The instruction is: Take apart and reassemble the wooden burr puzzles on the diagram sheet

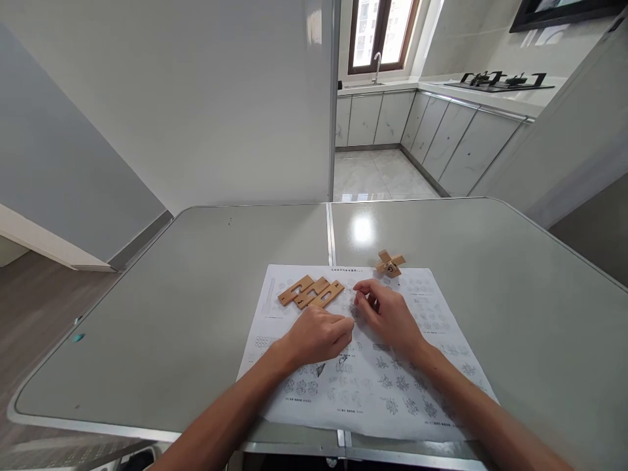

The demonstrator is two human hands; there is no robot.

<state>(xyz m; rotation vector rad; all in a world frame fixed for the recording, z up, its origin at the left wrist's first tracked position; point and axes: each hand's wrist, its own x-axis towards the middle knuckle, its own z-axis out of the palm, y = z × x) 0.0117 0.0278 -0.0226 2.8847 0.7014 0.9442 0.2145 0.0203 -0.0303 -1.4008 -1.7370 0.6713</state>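
Note:
My left hand (321,333) rests on a printed paper sheet (353,418), its fingers curled into a loose fist with nothing showing in it. Just beyond it lie three flat, slotted wooden puzzle pieces (311,292), side by side and touching, with dark marks on them. To the right, my right hand (387,311) hovers over or touches the sheet; its fingers are bent, thumb and index fingertips slightly apart, and I see nothing between them. Past that hand, an interlocked wooden burr-like assembly (390,264) stands at the sheet's top edge.
The sheet carries small puzzle diagrams and lies across the metal seam (330,235) of a grey-green table (171,327). A small teal object (78,337) is near the left edge. Behind are a white wall (220,98) and a kitchen with a gas stove (500,82).

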